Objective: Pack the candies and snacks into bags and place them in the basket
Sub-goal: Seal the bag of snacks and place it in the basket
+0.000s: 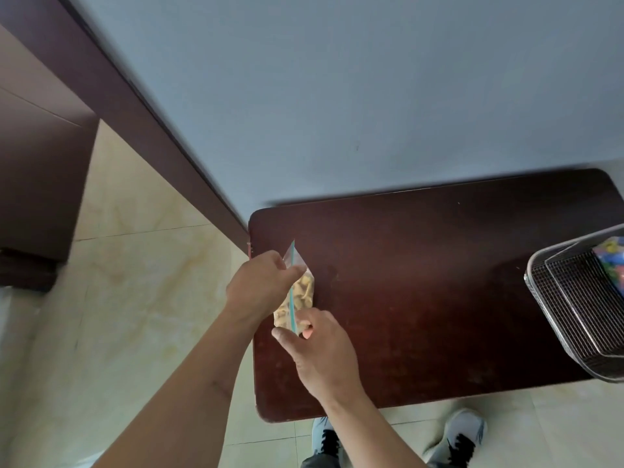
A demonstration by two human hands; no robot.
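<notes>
A clear zip bag [299, 295] filled with pale yellow snacks hangs above the left end of the dark wooden table [439, 282]. A blue-green zip strip runs along its top. My left hand [260, 285] pinches the far end of the strip. My right hand [317, 352] pinches the near end. The wire mesh basket [574, 309] stands at the table's right edge, with a colourful packed bag [613, 261] lying inside it.
A grey-blue wall rises behind the table. A dark brown door frame [135, 106] runs down the left. Beige floor tiles [135, 298] lie left of and below the table. My two grey shoes [462, 437] show at the bottom.
</notes>
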